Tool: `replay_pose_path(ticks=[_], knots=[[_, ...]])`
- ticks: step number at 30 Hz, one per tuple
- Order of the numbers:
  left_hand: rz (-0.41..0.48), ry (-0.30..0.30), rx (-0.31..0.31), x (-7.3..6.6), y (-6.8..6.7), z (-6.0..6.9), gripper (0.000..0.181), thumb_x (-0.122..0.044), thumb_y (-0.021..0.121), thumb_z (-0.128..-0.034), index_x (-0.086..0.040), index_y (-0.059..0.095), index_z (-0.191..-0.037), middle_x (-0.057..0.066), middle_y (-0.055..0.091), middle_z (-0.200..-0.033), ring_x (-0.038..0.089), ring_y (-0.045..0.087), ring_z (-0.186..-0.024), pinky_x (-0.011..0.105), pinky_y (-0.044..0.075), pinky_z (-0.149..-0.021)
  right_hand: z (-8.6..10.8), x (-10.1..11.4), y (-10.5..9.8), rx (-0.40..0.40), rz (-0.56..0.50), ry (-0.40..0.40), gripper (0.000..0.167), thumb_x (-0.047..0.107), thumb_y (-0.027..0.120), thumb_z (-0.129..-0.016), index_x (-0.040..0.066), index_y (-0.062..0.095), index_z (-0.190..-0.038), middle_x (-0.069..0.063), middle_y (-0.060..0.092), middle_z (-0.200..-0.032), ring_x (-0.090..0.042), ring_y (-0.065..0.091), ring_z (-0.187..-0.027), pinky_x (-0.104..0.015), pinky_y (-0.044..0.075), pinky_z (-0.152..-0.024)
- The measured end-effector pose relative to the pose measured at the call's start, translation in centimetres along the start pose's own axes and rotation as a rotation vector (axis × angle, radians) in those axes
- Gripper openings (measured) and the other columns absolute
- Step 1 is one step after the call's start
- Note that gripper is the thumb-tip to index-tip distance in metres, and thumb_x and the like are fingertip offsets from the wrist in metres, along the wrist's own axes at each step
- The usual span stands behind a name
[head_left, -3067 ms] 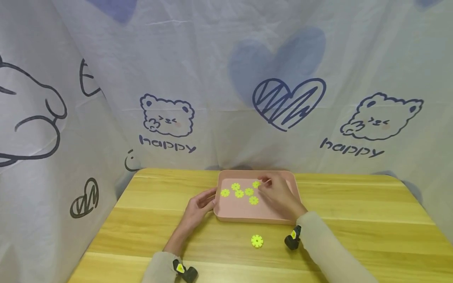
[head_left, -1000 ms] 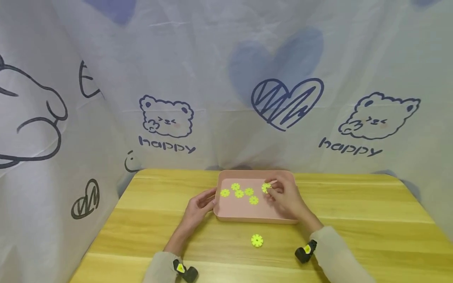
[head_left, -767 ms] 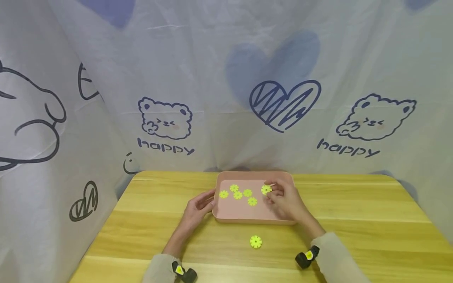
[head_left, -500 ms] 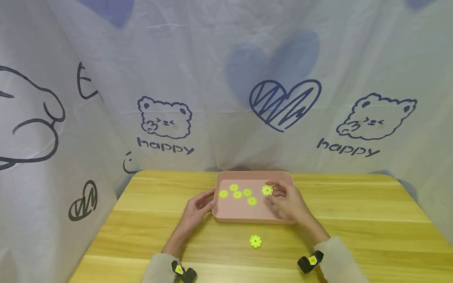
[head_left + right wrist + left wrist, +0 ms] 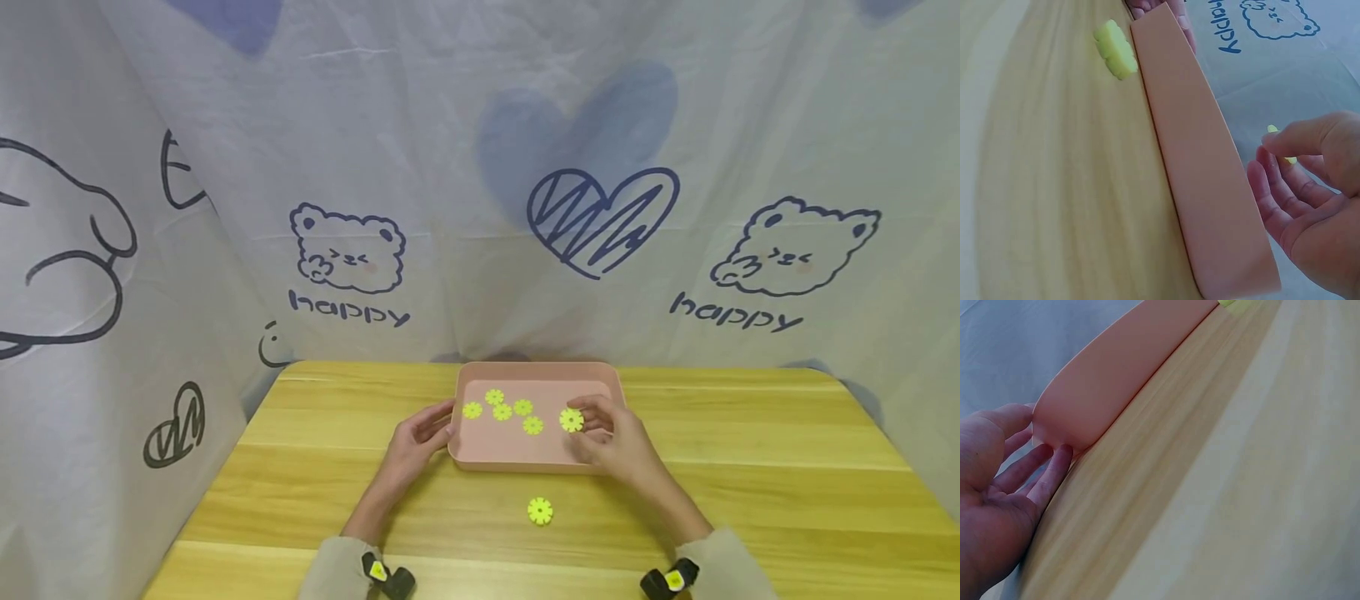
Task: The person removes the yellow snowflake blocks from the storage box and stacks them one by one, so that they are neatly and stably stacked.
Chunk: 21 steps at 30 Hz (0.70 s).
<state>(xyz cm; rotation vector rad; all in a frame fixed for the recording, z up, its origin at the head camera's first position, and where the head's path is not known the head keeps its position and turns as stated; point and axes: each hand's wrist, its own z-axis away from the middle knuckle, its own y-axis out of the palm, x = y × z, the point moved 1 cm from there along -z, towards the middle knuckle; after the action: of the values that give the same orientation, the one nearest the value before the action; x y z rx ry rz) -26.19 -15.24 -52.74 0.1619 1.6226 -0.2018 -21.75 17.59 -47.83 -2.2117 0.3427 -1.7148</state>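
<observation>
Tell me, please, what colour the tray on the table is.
The tray is plain pink, best seen in the head view.

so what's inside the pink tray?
Five yellow notched discs lie in the tray. The right hand holds another disc over it, hiding part of its right side; can't see what's there.

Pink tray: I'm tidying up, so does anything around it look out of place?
One yellow notched disc looks stray: it lies on the wooden table in front of the pink tray, while five others lie inside.
</observation>
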Motion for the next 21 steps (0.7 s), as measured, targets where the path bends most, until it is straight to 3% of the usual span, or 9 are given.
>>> replay_pose_path(ticks=[12, 21], knots=[[0.021, 0.004, 0.01, 0.0, 0.1, 0.0, 0.045, -0.003, 0.064, -0.1011, 0.003, 0.054, -0.145, 0.019, 0.054, -0.148, 0.037, 0.054, -0.134, 0.03, 0.057, -0.096, 1.6, 0.0, 0.3, 0.004, 0.002, 0.095, 0.039, 0.004, 0.082, -0.087, 0.008, 0.066, -0.123, -0.009, 0.066, -0.106, -0.019, 0.06, -0.085, -0.021, 0.054, -0.067], [0.022, 0.02, 0.011, 0.1, 0.0, 0.0, 0.045, -0.002, 0.064, -0.1009, 0.004, 0.055, -0.144, 0.02, 0.054, -0.148, 0.038, 0.055, -0.133, 0.031, 0.058, -0.095, 2.3, -0.1, 0.5, 0.01, -0.026, 0.02, 0.036, -0.01, 0.075, -0.085, 0.003, 0.068, -0.119, -0.009, 0.067, -0.103, -0.019, 0.059, -0.088, -0.02, 0.055, -0.068]])
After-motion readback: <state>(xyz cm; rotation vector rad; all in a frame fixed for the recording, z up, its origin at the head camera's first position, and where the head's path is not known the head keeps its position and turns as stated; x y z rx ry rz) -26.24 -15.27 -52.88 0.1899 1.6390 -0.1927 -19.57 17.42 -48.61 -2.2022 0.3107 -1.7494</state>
